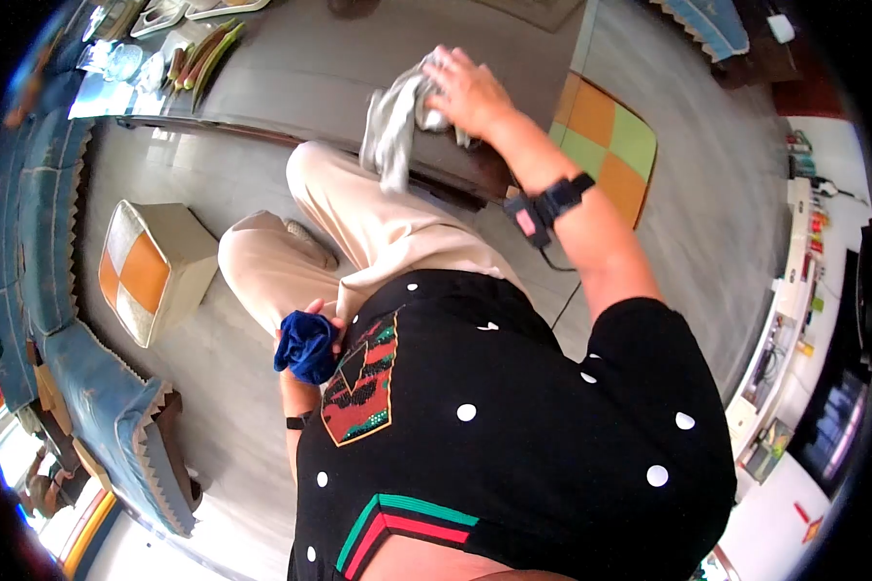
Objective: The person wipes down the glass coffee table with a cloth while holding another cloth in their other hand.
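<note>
My right hand (470, 92) is at the edge of the dark brown table (300, 68), gripping the top of a crumpled grey-white cloth (393, 136). Part of that cloth drapes over the edge towards my knee. Some of the fingers look stretched across it. Down by my thigh, my left hand (337, 324) is wrapped round a bunched dark blue cloth (306, 347), which covers most of the palm. Both wrists wear black bands, and a cable runs from the device (543, 208) on the right one.
Long green and reddish pods (203, 60) lie on the table near glassware (123, 61). A checkered cube stool (155, 266) stands left, an orange-green one (606, 145) right. A blue-covered sofa (97, 397) lines the left; a white cabinet (770, 339) lines the right.
</note>
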Action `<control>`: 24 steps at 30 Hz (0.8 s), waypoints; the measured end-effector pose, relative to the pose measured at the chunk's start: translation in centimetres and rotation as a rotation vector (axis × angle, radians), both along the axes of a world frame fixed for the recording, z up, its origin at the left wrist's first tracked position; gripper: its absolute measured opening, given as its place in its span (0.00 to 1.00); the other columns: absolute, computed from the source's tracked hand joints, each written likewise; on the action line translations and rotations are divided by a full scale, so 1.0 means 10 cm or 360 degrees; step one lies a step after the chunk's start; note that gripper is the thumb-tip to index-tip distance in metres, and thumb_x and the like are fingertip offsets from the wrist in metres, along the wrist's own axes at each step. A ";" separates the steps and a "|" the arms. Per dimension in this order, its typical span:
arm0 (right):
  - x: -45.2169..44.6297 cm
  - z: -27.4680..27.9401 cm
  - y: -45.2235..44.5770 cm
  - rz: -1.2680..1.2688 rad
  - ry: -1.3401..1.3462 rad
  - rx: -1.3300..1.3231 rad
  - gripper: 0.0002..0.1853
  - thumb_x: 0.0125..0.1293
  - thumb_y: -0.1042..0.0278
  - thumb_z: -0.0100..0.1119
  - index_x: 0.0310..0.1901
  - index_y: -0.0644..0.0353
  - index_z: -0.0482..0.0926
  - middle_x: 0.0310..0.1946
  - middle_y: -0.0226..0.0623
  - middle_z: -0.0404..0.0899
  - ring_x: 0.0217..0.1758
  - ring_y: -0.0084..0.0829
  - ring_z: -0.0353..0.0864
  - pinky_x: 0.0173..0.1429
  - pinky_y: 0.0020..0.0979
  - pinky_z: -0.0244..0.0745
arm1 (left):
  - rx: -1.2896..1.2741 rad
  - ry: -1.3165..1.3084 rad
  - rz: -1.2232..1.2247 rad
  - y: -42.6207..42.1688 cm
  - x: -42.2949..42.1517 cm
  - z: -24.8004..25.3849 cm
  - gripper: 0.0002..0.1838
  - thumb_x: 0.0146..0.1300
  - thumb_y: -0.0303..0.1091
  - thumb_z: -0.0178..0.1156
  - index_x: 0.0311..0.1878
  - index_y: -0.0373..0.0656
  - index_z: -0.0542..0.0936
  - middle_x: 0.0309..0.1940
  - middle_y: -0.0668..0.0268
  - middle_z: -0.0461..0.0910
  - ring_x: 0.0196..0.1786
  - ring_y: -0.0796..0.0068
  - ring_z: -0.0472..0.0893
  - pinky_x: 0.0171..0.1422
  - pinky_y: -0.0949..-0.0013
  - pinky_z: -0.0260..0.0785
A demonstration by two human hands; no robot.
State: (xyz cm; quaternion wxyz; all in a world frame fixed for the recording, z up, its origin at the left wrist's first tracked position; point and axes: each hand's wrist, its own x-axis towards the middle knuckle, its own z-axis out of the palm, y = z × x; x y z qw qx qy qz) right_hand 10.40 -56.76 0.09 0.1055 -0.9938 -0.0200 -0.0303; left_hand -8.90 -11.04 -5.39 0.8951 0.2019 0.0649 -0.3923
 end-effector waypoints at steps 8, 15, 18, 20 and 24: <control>0.13 -0.25 -1.57 -0.0328 -0.0236 -0.0029 0.28 0.65 0.48 0.53 0.62 0.55 0.71 0.69 0.41 0.61 0.73 0.42 0.57 0.72 0.40 0.58 | -0.0022 -0.0087 0.0130 -0.01 -0.08 -0.04 0.53 0.58 0.69 0.52 0.72 0.36 0.50 0.54 0.37 0.72 0.38 0.51 0.81 0.42 0.58 0.78; -1.16 0.05 -0.70 -0.0061 -0.0306 0.0153 0.21 0.56 0.68 0.63 0.52 0.61 0.76 0.56 0.42 0.74 0.62 0.46 0.69 0.67 0.40 0.65 | 0.0112 -0.0043 0.0094 0.06 -0.08 -0.07 0.50 0.58 0.73 0.46 0.72 0.41 0.55 0.53 0.37 0.73 0.33 0.53 0.79 0.39 0.62 0.75; -1.34 0.49 -0.33 -0.0116 -0.0116 0.0476 0.20 0.54 0.69 0.63 0.51 0.61 0.76 0.53 0.42 0.75 0.58 0.44 0.73 0.62 0.39 0.69 | -0.0083 -0.0086 0.0088 0.00 -0.04 -0.02 0.50 0.60 0.67 0.50 0.72 0.34 0.52 0.54 0.36 0.72 0.37 0.50 0.81 0.41 0.57 0.78; -1.30 0.72 -0.31 -0.0160 -0.0032 0.0777 0.20 0.54 0.69 0.64 0.50 0.61 0.76 0.52 0.42 0.75 0.56 0.43 0.75 0.60 0.38 0.71 | -0.0073 -0.0102 0.0051 0.03 -0.01 -0.05 0.50 0.60 0.67 0.50 0.72 0.34 0.51 0.55 0.35 0.71 0.38 0.50 0.81 0.41 0.57 0.79; -1.04 1.28 -0.46 -0.0178 -0.0612 0.0766 0.21 0.51 0.67 0.66 0.49 0.60 0.76 0.50 0.41 0.76 0.51 0.38 0.77 0.56 0.34 0.72 | 0.0049 -0.0106 0.0028 0.04 -0.04 -0.06 0.51 0.57 0.69 0.52 0.72 0.38 0.55 0.54 0.37 0.72 0.34 0.53 0.80 0.41 0.62 0.76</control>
